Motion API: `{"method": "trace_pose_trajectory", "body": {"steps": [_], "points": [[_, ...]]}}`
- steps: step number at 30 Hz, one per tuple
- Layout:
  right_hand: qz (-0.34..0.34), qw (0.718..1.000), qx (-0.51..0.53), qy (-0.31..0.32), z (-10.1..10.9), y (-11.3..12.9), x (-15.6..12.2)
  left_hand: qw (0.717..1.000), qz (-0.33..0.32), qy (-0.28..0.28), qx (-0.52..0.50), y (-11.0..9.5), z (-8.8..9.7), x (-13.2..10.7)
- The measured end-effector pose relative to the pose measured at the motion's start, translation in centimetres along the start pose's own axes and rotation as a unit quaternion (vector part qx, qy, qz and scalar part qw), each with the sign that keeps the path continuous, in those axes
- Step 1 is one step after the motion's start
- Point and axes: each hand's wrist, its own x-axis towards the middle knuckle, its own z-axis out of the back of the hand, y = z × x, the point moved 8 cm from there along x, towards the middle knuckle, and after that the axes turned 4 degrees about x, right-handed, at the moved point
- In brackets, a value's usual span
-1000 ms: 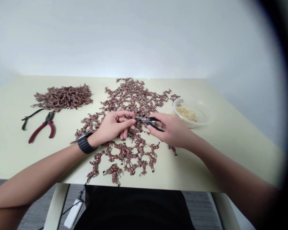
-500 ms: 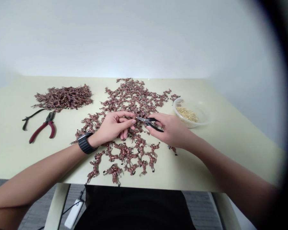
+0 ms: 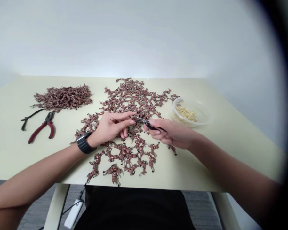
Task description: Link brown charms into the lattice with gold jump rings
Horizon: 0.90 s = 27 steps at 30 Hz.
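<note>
My right hand (image 3: 170, 131) is closed round the black handles of a pair of pliers (image 3: 150, 124). The tips of the pliers point left and meet the fingertips of my left hand (image 3: 117, 125). Thumb and index finger of that hand are pinched together; whatever small thing lies between them is too small to make out. Under and around both hands spreads a wide scatter of small brown horse-shaped figures (image 3: 128, 155) with dark feet. My left wrist wears a dark watch.
A denser heap of brown figures (image 3: 64, 97) lies back left. Before it rest red-handled pliers (image 3: 48, 126) and a thin black tool (image 3: 28, 118). On the right stands a clear plastic bowl (image 3: 203, 119) with small gold-coloured pieces (image 3: 186, 113). The pale table (image 3: 182, 175) meets a wall behind.
My right hand has turned, bringing the pliers' handles together, and their tips have moved slightly left to my left fingertips. My left hand has barely moved.
</note>
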Motion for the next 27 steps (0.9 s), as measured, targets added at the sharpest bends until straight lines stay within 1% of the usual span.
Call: {"method": "trace_pose_trajectory", "body": {"steps": [2,4,7,10,13,17,20,24,27], "points": [[-0.028,0.995,0.086,0.042,-0.8,-0.2,0.0,0.998,-0.039,-0.028,0.041,-0.6,0.5,-0.1],[-0.051,0.988,0.134,0.064,-1.3,-0.3,0.0,0.992,-0.077,-0.050,0.082,-1.1,0.9,-0.2],[-0.073,0.980,0.168,0.079,-1.7,-0.6,-0.1,0.984,-0.123,-0.053,0.120,-1.6,1.2,-0.3],[-0.080,0.975,0.187,0.094,-1.9,-0.7,-0.1,0.980,-0.142,-0.053,0.131,-1.7,1.3,-0.3],[-0.077,0.973,0.195,0.095,-1.9,-0.8,0.0,0.985,-0.118,-0.061,0.112,-1.7,1.2,-0.2],[-0.053,0.981,0.176,0.065,-1.3,-0.4,0.1,0.995,-0.061,-0.053,0.059,-1.5,0.5,-0.1],[-0.033,0.986,0.157,0.040,-0.7,-0.1,0.2,0.998,-0.033,-0.051,0.035,-1.0,0.3,0.0],[-0.004,0.989,0.150,0.010,0.4,0.3,0.2,0.997,-0.026,-0.054,0.038,-0.4,0.5,0.0],[0.011,0.990,0.140,-0.003,0.9,0.4,0.4,0.999,-0.023,-0.039,0.020,-0.2,0.4,0.2]]}}
